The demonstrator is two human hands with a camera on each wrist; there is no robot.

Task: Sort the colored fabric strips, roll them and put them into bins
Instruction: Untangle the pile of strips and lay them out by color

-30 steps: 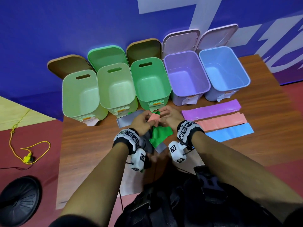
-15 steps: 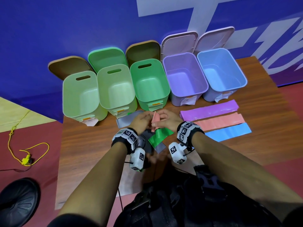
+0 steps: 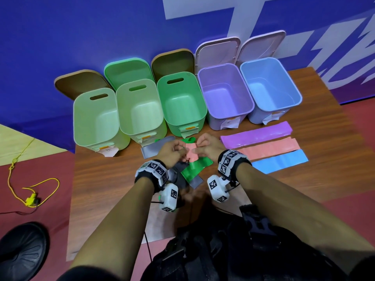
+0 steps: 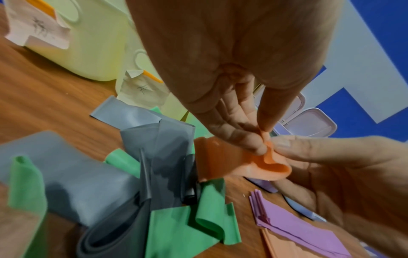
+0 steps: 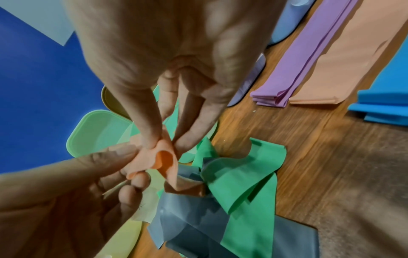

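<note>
Both hands hold one orange strip [image 3: 191, 154] above a heap of green strips [image 3: 194, 168] and grey strips [image 3: 152, 150] at the table's middle. My left hand [image 3: 172, 152] pinches its top edge from the left, my right hand [image 3: 207, 148] from the right. In the left wrist view the orange strip [image 4: 225, 164] curls at its end between the fingertips [image 4: 253, 148]. In the right wrist view the orange strip [image 5: 164, 162] is pinched above the green strips [image 5: 240, 176] and grey strips [image 5: 189, 216].
Five open bins stand along the wall: three green [image 3: 183, 94], one purple [image 3: 225, 92], one blue [image 3: 269, 82]. Flat stacks of purple strips [image 3: 255, 133], orange strips [image 3: 269, 148] and blue strips [image 3: 280, 161] lie at the right. A yellow cord [image 3: 30, 189] lies on the floor.
The hands have lifted the orange strip slightly and spread its top edge wider between them. The view has shifted a little.
</note>
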